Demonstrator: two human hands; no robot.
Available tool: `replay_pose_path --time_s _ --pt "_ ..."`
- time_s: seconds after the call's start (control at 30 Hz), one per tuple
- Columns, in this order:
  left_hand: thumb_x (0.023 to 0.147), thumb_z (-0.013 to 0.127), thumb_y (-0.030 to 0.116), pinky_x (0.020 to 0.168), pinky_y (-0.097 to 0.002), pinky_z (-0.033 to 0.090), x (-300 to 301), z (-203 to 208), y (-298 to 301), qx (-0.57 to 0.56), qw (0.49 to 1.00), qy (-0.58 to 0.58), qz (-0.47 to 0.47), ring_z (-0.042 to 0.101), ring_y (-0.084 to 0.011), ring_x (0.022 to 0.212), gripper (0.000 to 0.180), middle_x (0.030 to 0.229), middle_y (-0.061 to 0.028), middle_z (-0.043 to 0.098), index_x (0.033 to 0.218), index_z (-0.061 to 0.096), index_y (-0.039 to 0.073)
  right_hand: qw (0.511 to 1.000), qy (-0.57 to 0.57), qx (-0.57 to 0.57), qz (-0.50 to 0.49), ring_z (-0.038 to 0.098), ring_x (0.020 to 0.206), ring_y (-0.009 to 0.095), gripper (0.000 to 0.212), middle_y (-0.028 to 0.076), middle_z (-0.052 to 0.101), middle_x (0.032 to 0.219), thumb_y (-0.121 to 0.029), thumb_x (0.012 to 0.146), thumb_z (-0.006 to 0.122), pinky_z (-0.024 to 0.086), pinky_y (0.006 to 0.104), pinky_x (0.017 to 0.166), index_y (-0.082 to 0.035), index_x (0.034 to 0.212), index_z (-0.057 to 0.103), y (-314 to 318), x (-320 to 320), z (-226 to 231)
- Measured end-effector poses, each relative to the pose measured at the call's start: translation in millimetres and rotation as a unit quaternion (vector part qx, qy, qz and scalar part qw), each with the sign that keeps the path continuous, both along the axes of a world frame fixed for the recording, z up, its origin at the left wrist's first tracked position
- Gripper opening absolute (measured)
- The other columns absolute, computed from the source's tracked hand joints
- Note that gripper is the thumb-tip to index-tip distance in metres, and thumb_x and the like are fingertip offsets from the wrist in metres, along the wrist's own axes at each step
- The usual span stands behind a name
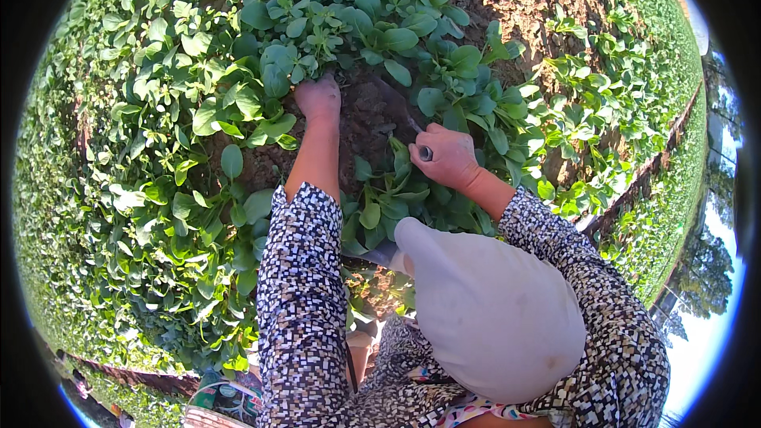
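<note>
My left hand [319, 100] reaches down among the leaves at the base of a clump of small-leaved green plants [317, 40]. It is curled closed; its fingertips, and whatever is in them, are hidden by foliage and soil. To the right, my right hand [449, 158] is wrapped round the handle of a trowel-like hand tool [394, 99]. The handle's round end pokes out of the fist, and the thin grey blade points up and left toward the dark soil [366, 115] between my hands. Broad-leaved greens [388, 190] grow just below that soil patch.
Dense leafy greens [151, 174] spread on the left, with more plants [575, 87] beside dry brown soil [547, 0] at upper right. A basket [212, 416] stands at lower left. A pale cloth cap [499, 309] hides part of the lower view.
</note>
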State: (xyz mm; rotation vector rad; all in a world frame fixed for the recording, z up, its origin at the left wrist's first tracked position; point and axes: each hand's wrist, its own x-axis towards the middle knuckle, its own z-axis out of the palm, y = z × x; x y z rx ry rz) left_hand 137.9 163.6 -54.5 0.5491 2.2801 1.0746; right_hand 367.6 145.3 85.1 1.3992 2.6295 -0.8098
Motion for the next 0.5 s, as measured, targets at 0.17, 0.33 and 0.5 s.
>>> replay_pose_path --time_s 0.17,0.33,0.5 --pt "0.072 0.067 0.025 0.072 -0.045 0.047 0 7 14 -0.004 0.995 0.081 -0.051 0.062 -0.0399 0.076 0.035 0.074 -0.026 0.063 0.072 0.061 -0.009 0.968 0.164 -0.12 -0.147 0.044 0.054 0.023 0.025 0.012 0.048 0.062 -0.021 0.079 0.068 0.039 0.0324 0.053 -0.002 0.068 0.056 12 -11 -17" --pt "0.069 0.073 0.028 0.089 -0.045 0.046 21 63 41 -0.146 0.963 0.033 -0.224 0.056 -0.0379 0.107 0.051 0.117 -0.0157 0.057 0.113 0.058 0.008 0.955 0.166 -0.133 -0.205 0.047 0.054 0.023 0.026 0.011 0.05 0.061 -0.022 0.078 0.067 0.041 0.033 0.054 -0.001 0.067 0.056 -8 0 -13" --pt "0.067 0.077 0.039 0.091 -0.0457 0.045 17 53 44 -0.136 0.932 0.091 -0.324 0.054 -0.0342 0.111 0.056 0.128 -0.0108 0.046 0.116 0.06 0.015 0.937 0.165 -0.182 -0.249 0.04 0.053 0.016 0.025 0.007 0.046 0.059 -0.016 0.08 0.067 0.036 0.0298 0.051 0.001 0.067 0.055 -7 -12 -8"
